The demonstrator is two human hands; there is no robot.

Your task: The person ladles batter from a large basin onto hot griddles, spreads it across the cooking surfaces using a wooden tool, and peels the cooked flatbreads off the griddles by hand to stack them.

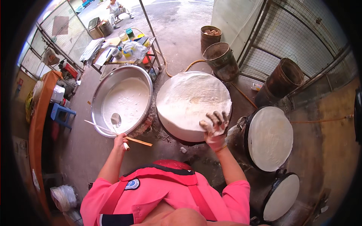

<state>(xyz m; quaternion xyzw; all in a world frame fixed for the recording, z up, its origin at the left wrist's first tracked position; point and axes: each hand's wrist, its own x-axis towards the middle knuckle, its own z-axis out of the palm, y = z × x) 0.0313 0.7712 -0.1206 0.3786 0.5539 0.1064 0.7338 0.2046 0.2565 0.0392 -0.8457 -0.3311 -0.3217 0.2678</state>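
Head view: the left hand (120,139) closes round a ladle (116,119) and stick (140,141) at the basin's (96,103) six o'clock, hiding their middles. The right hand (216,130), fingers spread, hides the white sheet's (188,88) five o'clock edge; whether they touch, I can't tell.

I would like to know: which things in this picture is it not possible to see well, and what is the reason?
All in the head view:
- Griddle top: hidden under the white sheet.
- Middle of the wooden stick: covered by the left hand.
- Right hand: its contact with the sheet cannot be told from above.
- Seated person: cut off by the top edge, small.
- Black object: cut off by the dark right rim.
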